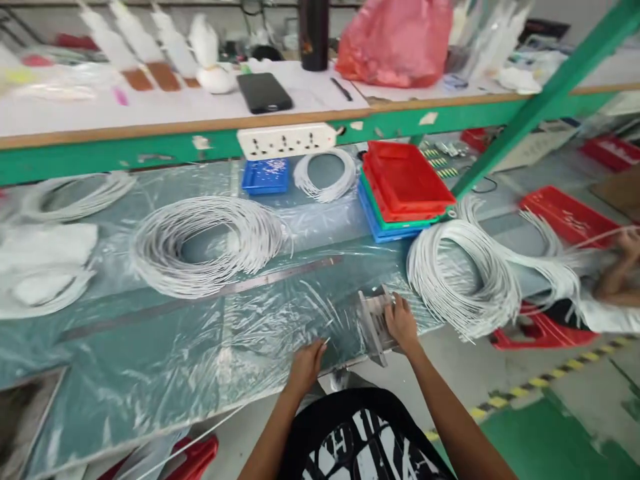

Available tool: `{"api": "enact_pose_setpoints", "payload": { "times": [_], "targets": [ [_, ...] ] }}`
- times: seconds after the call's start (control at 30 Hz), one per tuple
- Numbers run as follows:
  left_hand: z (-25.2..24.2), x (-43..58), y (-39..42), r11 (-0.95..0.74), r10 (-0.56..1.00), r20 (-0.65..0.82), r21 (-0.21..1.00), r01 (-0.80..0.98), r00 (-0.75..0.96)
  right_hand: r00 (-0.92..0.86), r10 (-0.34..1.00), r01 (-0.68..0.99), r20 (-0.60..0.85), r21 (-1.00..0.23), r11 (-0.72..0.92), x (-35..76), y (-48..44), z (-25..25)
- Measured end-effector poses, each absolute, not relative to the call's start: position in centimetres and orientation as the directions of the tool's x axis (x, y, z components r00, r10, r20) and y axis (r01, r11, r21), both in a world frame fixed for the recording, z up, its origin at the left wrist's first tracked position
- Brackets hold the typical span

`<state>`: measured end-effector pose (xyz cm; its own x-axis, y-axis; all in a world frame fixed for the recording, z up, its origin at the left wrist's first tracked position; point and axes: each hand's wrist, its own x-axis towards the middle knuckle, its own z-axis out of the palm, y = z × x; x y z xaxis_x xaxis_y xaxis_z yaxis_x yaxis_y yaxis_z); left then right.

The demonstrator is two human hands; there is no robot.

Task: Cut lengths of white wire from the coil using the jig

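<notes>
My left hand (306, 365) is closed in a pinch near the table's front edge. From its fingertips pokes the short end of a white wire (220, 421), whose length trails down to the lower left past the edge. To the right, my right hand (401, 325) has its fingers curled on the right side of a grey fixture (371, 330) with upright plates. That fixture sits at the front edge of the table; part of it is hidden by the fingers. A coil of white wires (463, 280) lies just right of my right hand.
A large wire coil (207, 243) lies on the plastic-covered table. Behind are a blue tray (265, 176), a smaller coil (325, 175) and stacked red trays (405, 177). A green post (545, 93) slants at right. A co-worker's hand (629, 243) shows at the right edge.
</notes>
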<state>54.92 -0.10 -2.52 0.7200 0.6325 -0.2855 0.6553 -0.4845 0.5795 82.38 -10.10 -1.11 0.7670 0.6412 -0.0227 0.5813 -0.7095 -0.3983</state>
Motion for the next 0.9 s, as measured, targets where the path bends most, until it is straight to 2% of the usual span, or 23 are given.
{"api": "enact_pose_setpoints", "payload": {
  "times": [0.1, 0.27, 0.53, 0.9],
  "targets": [
    [-3.0, 61.3, -0.8, -0.515, 0.499, -0.358, 0.610, 0.602, 0.789, 0.772, 0.622, 0.550, -0.127, -0.355, -0.756, 82.6, -9.6, -0.6],
    [-4.5, 66.7, -0.1, -0.487, 0.468, -0.416, 0.615, 0.620, 0.780, 0.762, 0.612, 0.543, -0.212, -0.304, -0.782, 83.1, -9.1, 0.2],
    [-5.3, 68.5, 1.8, -0.460, 0.335, -0.358, 0.745, 0.483, 0.871, 0.733, 0.639, 0.574, -0.233, -0.292, -0.765, 83.5, -8.8, 0.1],
    [-5.2, 69.4, 3.2, -0.492, 0.265, -0.360, 0.747, 0.447, 0.894, 0.724, 0.657, 0.598, -0.208, -0.284, -0.749, 83.6, -8.5, 0.2]
  ]
}}
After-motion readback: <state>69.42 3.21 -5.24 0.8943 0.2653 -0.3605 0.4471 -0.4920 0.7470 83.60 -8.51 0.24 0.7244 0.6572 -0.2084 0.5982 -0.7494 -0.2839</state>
